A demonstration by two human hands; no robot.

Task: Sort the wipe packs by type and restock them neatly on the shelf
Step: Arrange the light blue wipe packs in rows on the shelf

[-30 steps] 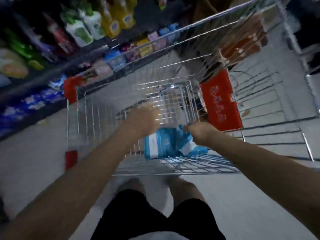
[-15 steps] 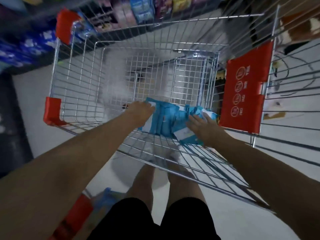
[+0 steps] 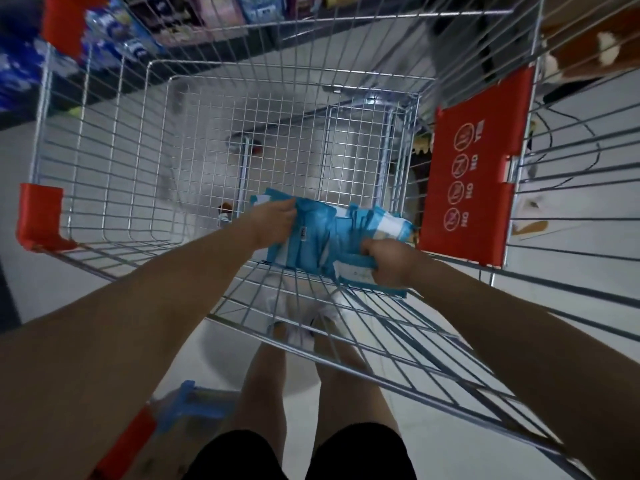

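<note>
Head view, one cart [image 3: 40, 216], left hand [image 3: 273, 220], right hand [image 3: 388, 263] gripping packs [image 3: 311, 237]

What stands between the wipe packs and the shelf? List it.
Only the cart itself: the wipe packs lie low inside it, gripped by the left hand and right hand; the shelf is beyond its far wire wall. Its top is open.

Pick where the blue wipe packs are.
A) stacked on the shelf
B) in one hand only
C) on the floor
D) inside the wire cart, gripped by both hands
D: the blue wipe packs sit inside the wire cart, the left hand gripping one end, the right hand the other.
</note>
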